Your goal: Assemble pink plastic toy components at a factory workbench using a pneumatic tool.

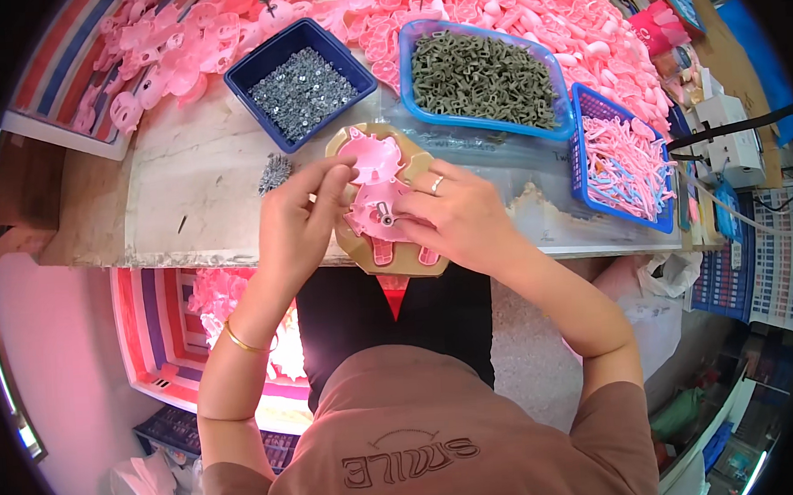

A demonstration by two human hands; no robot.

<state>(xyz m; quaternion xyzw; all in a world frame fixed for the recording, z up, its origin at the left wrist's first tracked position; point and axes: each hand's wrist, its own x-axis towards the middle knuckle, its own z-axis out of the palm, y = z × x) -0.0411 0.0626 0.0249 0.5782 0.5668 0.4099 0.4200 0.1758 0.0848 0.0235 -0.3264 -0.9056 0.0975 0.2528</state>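
Observation:
At the near edge of the table lies a tan moulded holder (365, 252) with a pink plastic toy shell (369, 155) set in it, hollow side up. A small round metal-and-dark part (386, 218) sits in the lower half of the shell. My left hand (300, 212) is at the shell's left side, thumb and fingertips pinched together; anything between them is too small to make out. My right hand (462, 213), with a ring on one finger, has its fingers bent together over the shell's right side, close to the round part. Its fingertips are partly hidden.
Behind the holder stand a dark blue bin (237, 84) of small metal parts and a light blue tub (425, 111) of dark green pieces. A blue basket (579, 162) with pink and blue sticks is at the right. Pink shells (510, 13) pile up behind. A small metal heap (274, 173) lies left.

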